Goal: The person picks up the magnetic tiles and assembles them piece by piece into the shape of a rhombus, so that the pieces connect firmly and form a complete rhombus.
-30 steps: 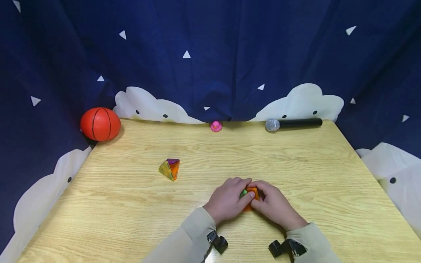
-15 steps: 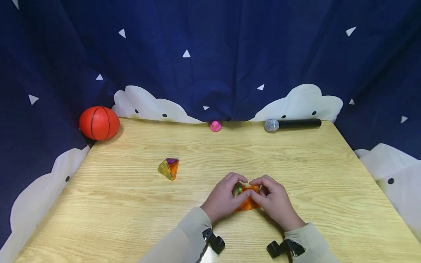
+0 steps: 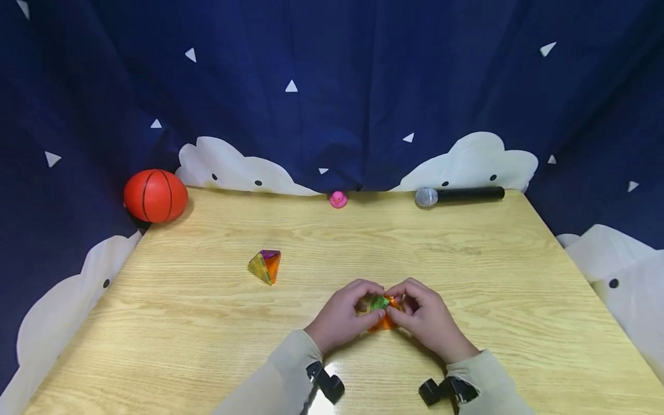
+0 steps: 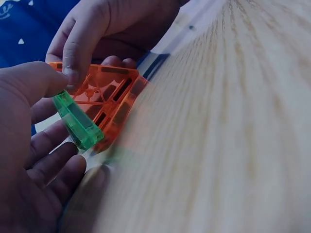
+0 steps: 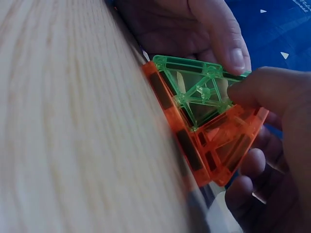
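Close over the front middle of the table, my left hand [image 3: 342, 317] pinches a clear green triangular magnetic tile [image 5: 199, 92] at its top corner. Opposite it, my right hand [image 3: 430, 317] has thumb and fingers on an orange triangular magnetic tile [image 5: 233, 138]. Both tiles lean together over an orange bottom tile [image 3: 383, 324], their tips meeting between my thumbs. In the left wrist view the green tile [image 4: 77, 124] shows edge-on beside the orange frame [image 4: 107, 85]. Fingers of both hands cover the far sides.
A small pyramid of yellow, orange and purple tiles [image 3: 266, 267] stands left on the wooden table [image 3: 207, 334]. Along the back are a red basketball [image 3: 155, 196], a pink rubber duck [image 3: 338, 199] and a black microphone [image 3: 461, 196], before a dark blue curtain [image 3: 332, 86].
Both hands have shifted slightly left with the tiles. The fingertips parted half a second ago and now close in again; more of the green tile's face shows, leaning against the orange.
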Motion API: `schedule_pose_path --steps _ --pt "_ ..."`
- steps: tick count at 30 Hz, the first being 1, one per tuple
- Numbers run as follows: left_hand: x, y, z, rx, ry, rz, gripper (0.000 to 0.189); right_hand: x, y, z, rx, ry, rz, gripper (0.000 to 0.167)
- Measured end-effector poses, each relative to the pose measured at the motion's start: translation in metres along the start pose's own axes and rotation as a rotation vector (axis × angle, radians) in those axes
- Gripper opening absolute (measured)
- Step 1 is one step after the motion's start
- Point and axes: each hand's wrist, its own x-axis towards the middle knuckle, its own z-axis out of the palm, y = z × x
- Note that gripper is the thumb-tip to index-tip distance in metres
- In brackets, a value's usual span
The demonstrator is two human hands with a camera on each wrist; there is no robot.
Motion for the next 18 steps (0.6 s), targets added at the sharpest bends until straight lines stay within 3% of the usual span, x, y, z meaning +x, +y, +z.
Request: schedule_pose_path --steps 5,10,14,18 --pt "0.0027 -0.0010 0.0000 0.147 -0.013 -0.035 0.041 0.0008 0.0045 0.0012 -0.057 -0.073 0.098 0.036" --pt "0.0068 0.0015 -0.0028 0.321 -0.112 -0.038 0.061 0.0017 0.0042 0.0004 -0.106 -0.167 0.172 0.048" --pt "0.0080 0.0037 -0.0054 0.365 -0.175 -0.043 0.068 0.0022 0.0017 -0.0011 -0.118 -0.212 0.183 0.052" --pt "0.0080 0.0035 -0.0064 0.370 -0.186 -0.042 0.066 0.0027 -0.0005 -0.0024 -0.133 -0.238 0.180 0.055"
